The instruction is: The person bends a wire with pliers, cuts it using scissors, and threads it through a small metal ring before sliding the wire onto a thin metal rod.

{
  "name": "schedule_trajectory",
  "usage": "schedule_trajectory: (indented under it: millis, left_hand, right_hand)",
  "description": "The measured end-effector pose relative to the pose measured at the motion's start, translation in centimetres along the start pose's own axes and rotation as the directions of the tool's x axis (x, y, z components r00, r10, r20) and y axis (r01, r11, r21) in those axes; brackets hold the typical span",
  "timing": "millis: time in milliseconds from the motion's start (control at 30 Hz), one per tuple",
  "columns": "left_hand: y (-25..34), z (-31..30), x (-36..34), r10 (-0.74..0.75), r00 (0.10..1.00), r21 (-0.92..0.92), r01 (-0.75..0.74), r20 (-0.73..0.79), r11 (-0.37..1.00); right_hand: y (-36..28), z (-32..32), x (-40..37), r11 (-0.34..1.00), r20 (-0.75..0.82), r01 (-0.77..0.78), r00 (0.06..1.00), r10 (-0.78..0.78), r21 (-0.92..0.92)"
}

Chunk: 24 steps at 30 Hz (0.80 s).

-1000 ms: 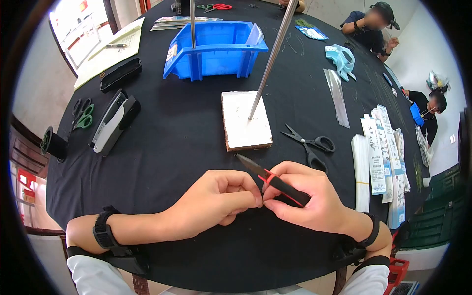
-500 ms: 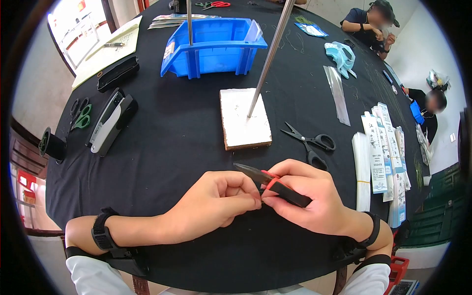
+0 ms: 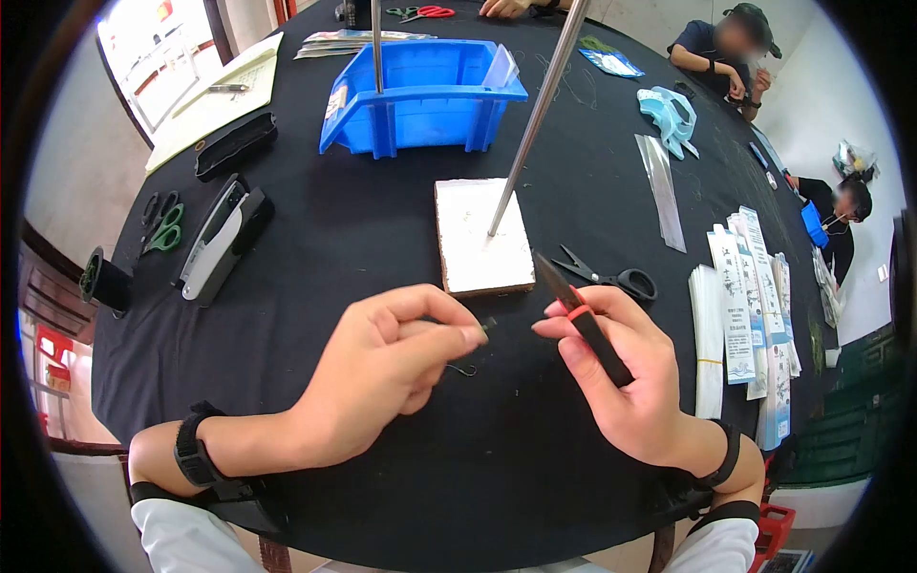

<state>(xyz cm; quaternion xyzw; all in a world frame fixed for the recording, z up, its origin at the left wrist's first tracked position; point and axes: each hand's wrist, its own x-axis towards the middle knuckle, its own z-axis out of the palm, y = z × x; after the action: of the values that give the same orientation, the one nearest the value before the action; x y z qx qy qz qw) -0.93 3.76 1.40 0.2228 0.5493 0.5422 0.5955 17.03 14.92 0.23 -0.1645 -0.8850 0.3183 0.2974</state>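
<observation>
My left hand [image 3: 382, 368] pinches a tiny dark piece [image 3: 488, 325] between thumb and index finger, in front of the white block [image 3: 485, 239]. A small hook-like wire [image 3: 463, 371] shows just below those fingers. To the right, my right hand [image 3: 621, 372] holds a red-and-black pointed tool [image 3: 594, 334], its dark tip pointing up and left toward the block. The two hands are apart. Behind the right hand lie black scissors [image 3: 621, 279], partly hidden by its fingers. A metal rod [image 3: 537, 124] rises from the white block.
A blue bin [image 3: 425, 105] stands behind the block. On the left are a stapler [image 3: 222, 244], a black case [image 3: 236, 146] and green-handled scissors [image 3: 164, 229]. Printed paper strips [image 3: 740, 306] lie at right. Other people sit at the far right; another person's hand [image 3: 504, 8] rests at the far edge.
My hands have moved apart, the left one up and leftward with the tiny piece. The tool in my right hand has turned more upright. Another person's hand has appeared at the far edge.
</observation>
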Motion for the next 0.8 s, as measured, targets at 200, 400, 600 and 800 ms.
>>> schedule_trajectory:
  millis: [200,400,600,800]
  left_hand:
    - [-0.1,-0.3,-0.1,0.054,0.998,-0.081,-0.056,-0.025,0.995]
    - [0.0,-0.1,-0.3,0.099,0.994,-0.06,-0.101,-0.042,0.993]
    - [0.0,-0.1,-0.2,0.2,0.977,0.065,-0.196,-0.068,0.978]
    - [-0.3,-0.4,-0.1,0.298,0.953,0.21,-0.281,-0.051,0.936]
  right_hand:
    - [-0.2,0.2,0.0,0.984,0.018,0.059,0.998,-0.056,-0.168]
    - [-0.5,0.1,0.1,0.962,0.062,0.101,0.994,-0.088,-0.252]
    - [-1.0,0.0,-0.1,0.956,0.059,0.079,0.996,-0.064,-0.284]
    - [-1.0,0.1,0.0,0.946,0.079,0.087,0.995,-0.066,-0.311]
